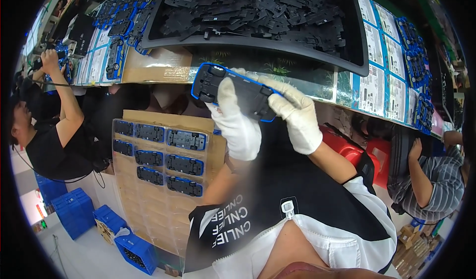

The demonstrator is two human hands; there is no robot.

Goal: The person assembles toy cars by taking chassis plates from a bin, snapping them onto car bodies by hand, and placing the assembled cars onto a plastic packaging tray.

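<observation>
Position: head-worn, above the gloved hands (pixel 267 115); Facing: downward over the workbench edge (pixel 158 73); Nearness: close; Lens: fisheye, edges curved

Pale floor (pixel 84 254) with blue crates (pixel 74 212) beside the worktable (pixel 317 83).

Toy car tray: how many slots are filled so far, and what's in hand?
Eight blue toy cars sit in the clear tray, filling its top rows; the lower rows are empty. Left hand and right hand hold another blue toy car, underside up.
</observation>
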